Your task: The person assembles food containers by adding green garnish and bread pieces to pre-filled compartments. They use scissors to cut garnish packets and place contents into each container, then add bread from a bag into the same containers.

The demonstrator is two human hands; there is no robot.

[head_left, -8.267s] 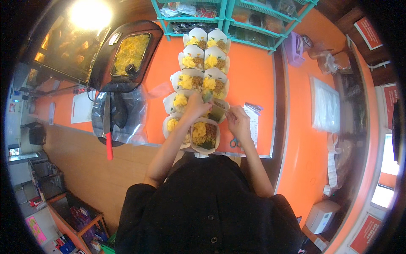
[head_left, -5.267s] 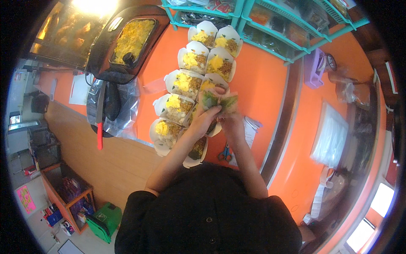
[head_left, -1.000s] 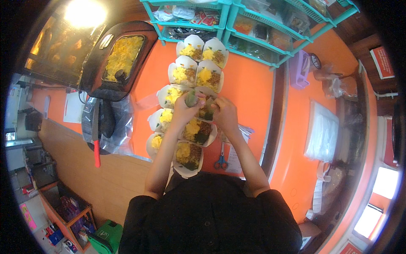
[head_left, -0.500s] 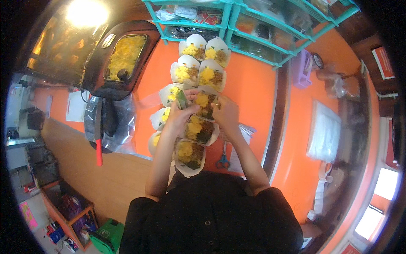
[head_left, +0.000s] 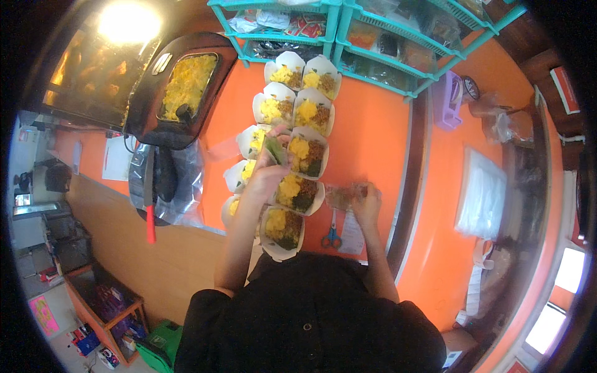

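Note:
White paper food boxes (head_left: 323,138) stand open in two columns, holding yellow food and brown topping, some with a dark green piece. My left hand (head_left: 268,175) is over the left column, its fingers closed around a green leaf-like piece (head_left: 277,151). To the right of the boxes, my right hand (head_left: 368,202) pinches a small see-through plastic packet (head_left: 341,198), blurred at its edges. Blue-handled scissors (head_left: 331,239) lie just below that packet, next to a white paper (head_left: 352,235). My left forearm partly hides the nearest left boxes.
Teal shelf trays (head_left: 379,56) with packets stand at the back. A dark cooker (head_left: 211,93) of yellow food is at the back left. Near it, a red-handled knife (head_left: 150,227) lies on a plastic-covered round surface. A plastic stack (head_left: 479,196) rests at right.
My right hand has moved from the middle box to the right and nearer me, where the plastic packet now shows in it. The left hand keeps the green piece, slightly turned.

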